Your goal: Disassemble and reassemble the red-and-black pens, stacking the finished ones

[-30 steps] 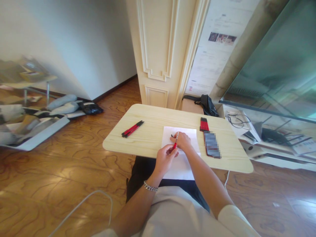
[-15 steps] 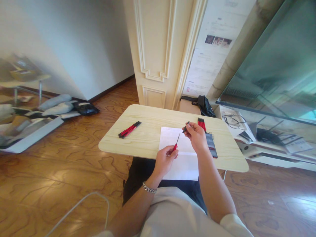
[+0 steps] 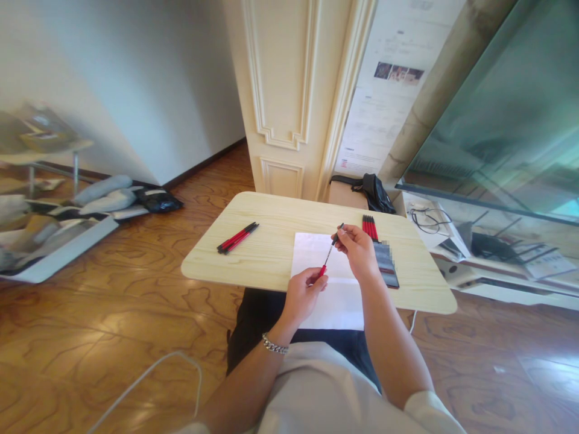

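My left hand (image 3: 302, 296) is closed around a red pen barrel (image 3: 322, 271), held tilted up and to the right over a white sheet of paper (image 3: 337, 310). A thin refill (image 3: 329, 253) sticks out of the barrel's upper end. Between the fingertips of my right hand (image 3: 360, 252) is a black pen part (image 3: 336, 238), lined up with the refill and seemingly over its tip. Several red and black pens (image 3: 237, 237) lie at the table's left side. More red pens (image 3: 370, 228) lie in a row just beyond my right hand.
A dark flat pouch or case (image 3: 386, 265) lies right of the paper, partly behind my right forearm. The light wooden table (image 3: 271, 208) has rounded corners. A black bag (image 3: 376, 194) rests behind it. A white cable (image 3: 149, 364) loops at the lower left.
My right hand has moved slightly left, bringing the black pen part from beside the refill onto its tip. My left hand has barely moved.
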Demonstrator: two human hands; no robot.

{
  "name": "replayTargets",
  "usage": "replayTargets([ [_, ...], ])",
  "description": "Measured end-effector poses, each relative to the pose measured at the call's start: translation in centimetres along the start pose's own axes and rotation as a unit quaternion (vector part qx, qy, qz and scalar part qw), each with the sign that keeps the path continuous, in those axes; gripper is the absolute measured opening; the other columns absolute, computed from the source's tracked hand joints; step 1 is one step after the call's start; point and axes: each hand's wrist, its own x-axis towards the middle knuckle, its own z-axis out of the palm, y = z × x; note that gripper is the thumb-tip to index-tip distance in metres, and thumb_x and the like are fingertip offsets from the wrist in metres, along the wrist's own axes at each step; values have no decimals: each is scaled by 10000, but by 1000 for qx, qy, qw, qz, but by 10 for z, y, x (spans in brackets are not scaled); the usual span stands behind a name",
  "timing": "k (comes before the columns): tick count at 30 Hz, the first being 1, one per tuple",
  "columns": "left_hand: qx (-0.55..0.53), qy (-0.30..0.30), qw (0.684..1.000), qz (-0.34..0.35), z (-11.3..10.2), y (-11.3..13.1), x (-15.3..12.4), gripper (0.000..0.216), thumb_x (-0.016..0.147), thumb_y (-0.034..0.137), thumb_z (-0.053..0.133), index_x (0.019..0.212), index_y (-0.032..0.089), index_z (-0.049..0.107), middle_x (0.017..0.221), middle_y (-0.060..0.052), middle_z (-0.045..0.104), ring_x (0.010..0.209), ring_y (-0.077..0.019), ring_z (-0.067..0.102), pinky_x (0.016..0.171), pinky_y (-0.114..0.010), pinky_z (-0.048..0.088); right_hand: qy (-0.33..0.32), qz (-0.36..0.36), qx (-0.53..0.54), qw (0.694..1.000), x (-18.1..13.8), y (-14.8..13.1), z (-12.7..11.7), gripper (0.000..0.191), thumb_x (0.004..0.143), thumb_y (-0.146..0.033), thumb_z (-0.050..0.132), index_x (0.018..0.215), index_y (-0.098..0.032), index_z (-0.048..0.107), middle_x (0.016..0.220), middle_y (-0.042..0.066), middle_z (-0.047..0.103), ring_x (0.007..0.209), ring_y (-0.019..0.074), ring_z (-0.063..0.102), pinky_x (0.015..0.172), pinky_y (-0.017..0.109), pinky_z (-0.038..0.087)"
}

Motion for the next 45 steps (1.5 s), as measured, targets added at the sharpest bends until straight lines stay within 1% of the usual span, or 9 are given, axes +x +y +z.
replayTargets([
  [6, 1, 0, 1000, -2, 0, 3, -1, 365, 782, 433, 629, 989, 135, 663, 799, -62, 687, 681, -152, 632, 649, -274, 526, -12, 5, -30, 999, -3, 0, 0, 336, 737, -455, 648, 927, -183, 595, 780, 48, 681, 576, 105, 545, 556, 247, 428],
  [11, 2, -6, 1000, 2, -1, 8, 0, 353, 795, 419, 620, 997, 132, 664, 768, -58, 675, 668, -150, 624, 645, -270, 522, -48, 16, -51, 997, -10, 1, 0, 326, 735, -442, 656, 897, -162, 614, 774, 58, 676, 584, 109, 539, 551, 252, 414],
  [19, -16, -20, 1000, -15, 0, 11, -1, 377, 792, 427, 621, 1022, 132, 669, 814, -72, 684, 701, -161, 633, 667, -284, 535, -80, 33, -48, 995, -27, 13, -1, 302, 744, -431, 659, 891, -171, 617, 777, 56, 674, 586, 114, 534, 551, 263, 402],
  [25, -23, -38, 998, -39, 2, 18, -2, 361, 791, 434, 622, 981, 133, 684, 720, -55, 664, 645, -147, 618, 610, -253, 498, -90, 35, -41, 995, -33, 15, -6, 245, 788, -394, 629, 897, -174, 624, 800, 51, 670, 606, 112, 535, 553, 255, 390],
  [29, -98, -68, 988, -95, 2, 21, -1, 365, 761, 440, 661, 932, 119, 687, 736, -70, 658, 598, -130, 593, 548, -235, 447, -99, 38, -31, 994, -37, 18, -8, 238, 806, -385, 609, 909, -172, 629, 783, 45, 660, 590, 110, 533, 549, 254, 391],
  [34, -245, -133, 946, -165, 2, 21, -3, 312, 764, 409, 675, 863, 113, 674, 730, -63, 634, 580, -105, 570, 524, -219, 400, -121, 68, 15, 990, -42, 21, -11, 251, 811, -395, 601, 921, -171, 628, 802, 49, 654, 541, 99, 520, 519, 252, 377],
  [36, -249, -127, 945, -168, 2, 21, -4, 298, 758, 396, 686, 847, 113, 670, 722, -60, 633, 573, -101, 569, 518, -215, 395, -121, 69, 22, 990, -43, 21, -12, 242, 809, -388, 606, 900, -165, 636, 776, 48, 651, 547, 97, 514, 509, 242, 356],
  [39, -216, -95, 959, -155, 3, 21, -3, 295, 734, 385, 711, 846, 115, 671, 725, -60, 640, 571, -104, 575, 520, -216, 410, -108, 65, 32, 991, -44, 22, -10, 231, 804, -383, 612, 876, -165, 635, 765, 50, 653, 561, 97, 512, 500, 233, 335],
  [45, -142, -39, 982, -116, 7, 19, -3, 317, 710, 395, 720, 875, 127, 685, 700, -52, 649, 606, -135, 609, 577, -253, 482, -46, 62, 34, 996, -47, 32, -2, 265, 754, -388, 661, 928, -195, 608, 785, 38, 666, 539, 93, 480, 504, 237, 349],
])
